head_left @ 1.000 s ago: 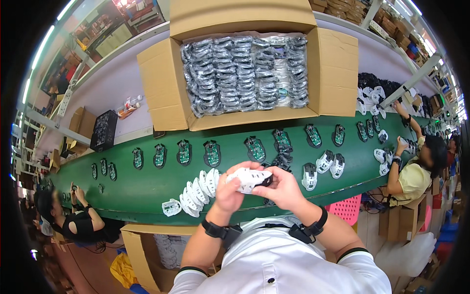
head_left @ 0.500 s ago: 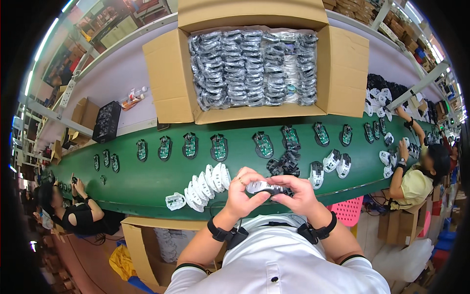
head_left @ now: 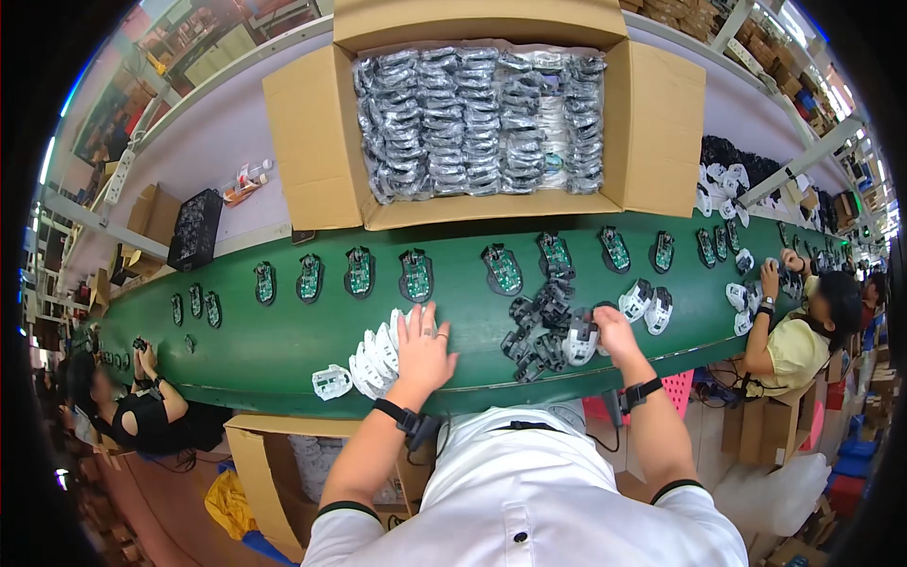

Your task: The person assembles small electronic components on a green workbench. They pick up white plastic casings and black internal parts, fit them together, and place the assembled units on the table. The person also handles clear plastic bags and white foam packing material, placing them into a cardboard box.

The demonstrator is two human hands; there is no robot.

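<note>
My left hand lies at the right end of a leaning row of white mouse shells, its fingers stretched out and touching them. A single white shell sits at the row's left end. Over on the right, my right hand is closed on the side of a white-and-black mouse shell. Beside that shell is a heap of black plastic mouse parts. Two more white-and-black mouse shells rest just beyond my right hand.
Mouse bases with green circuit boards stand in a line along the green belt. An open carton of bagged parts is behind it. Co-workers sit left and right. Another carton stands below the belt.
My hands were together in front of me around a white-and-black shell. They have parted: the left went to the white row, the right moved right with the shell beside the black heap.
</note>
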